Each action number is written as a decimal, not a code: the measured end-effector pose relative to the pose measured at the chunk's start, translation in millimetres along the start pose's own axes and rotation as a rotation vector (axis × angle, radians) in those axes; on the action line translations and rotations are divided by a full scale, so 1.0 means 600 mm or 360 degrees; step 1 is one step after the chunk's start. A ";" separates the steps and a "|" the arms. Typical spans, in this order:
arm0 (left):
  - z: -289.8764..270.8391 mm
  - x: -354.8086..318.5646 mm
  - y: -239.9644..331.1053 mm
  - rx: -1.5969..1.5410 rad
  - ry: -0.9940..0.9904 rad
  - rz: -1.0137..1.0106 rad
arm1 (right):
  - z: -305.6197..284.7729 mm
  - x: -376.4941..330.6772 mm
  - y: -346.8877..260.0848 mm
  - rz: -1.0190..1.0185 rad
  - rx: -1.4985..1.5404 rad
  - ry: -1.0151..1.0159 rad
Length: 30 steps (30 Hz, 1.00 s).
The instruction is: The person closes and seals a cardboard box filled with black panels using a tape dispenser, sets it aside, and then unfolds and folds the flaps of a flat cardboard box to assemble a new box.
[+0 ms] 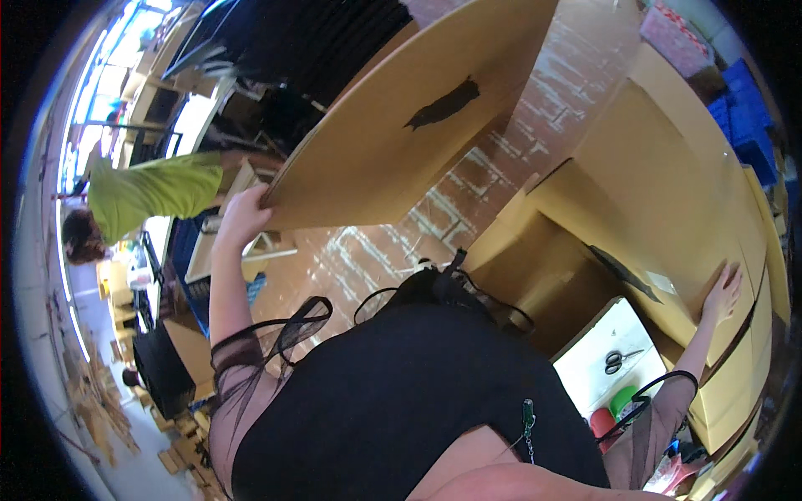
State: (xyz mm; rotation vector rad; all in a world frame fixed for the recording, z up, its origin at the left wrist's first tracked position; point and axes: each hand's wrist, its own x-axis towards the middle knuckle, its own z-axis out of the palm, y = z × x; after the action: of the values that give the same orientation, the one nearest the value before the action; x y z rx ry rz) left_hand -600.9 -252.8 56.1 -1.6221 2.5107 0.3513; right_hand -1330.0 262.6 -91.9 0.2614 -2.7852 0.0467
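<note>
At the left, my left hand (245, 215) is closed on the edge of a large brown cardboard sheet (359, 159). The sheet stands tilted and has a dark streak on its face. My right hand (723, 294) lies with fingers apart on the upper side of a big cardboard box (668, 175), which also bears a dark streak and a small pale label. Below that hand is a white board (597, 334) with black-handled scissors (620, 361) on it. A green roll (623, 402) and a red roll (601, 422) sit at the board's near edge, partly behind my right arm.
A person in a yellow-green shirt (154, 188) works at the left, beside benches and shelves. Worn brick-patterned floor (434, 213) shows between the cardboard pieces. Blue crates (748, 108) stand at the far right, and a black box (163, 367) at the lower left.
</note>
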 end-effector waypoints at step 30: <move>0.141 -0.287 -0.186 -0.0486 0.0539 0.0032 | -0.107 -0.283 -1.114 -0.0968 0.1741 0.0394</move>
State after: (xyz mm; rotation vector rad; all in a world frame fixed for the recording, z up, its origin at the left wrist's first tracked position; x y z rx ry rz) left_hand -429.5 -123.0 1.0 -1.9097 2.8360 0.5248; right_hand -1027.4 -360.6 -88.5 1.2182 -2.0413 1.3253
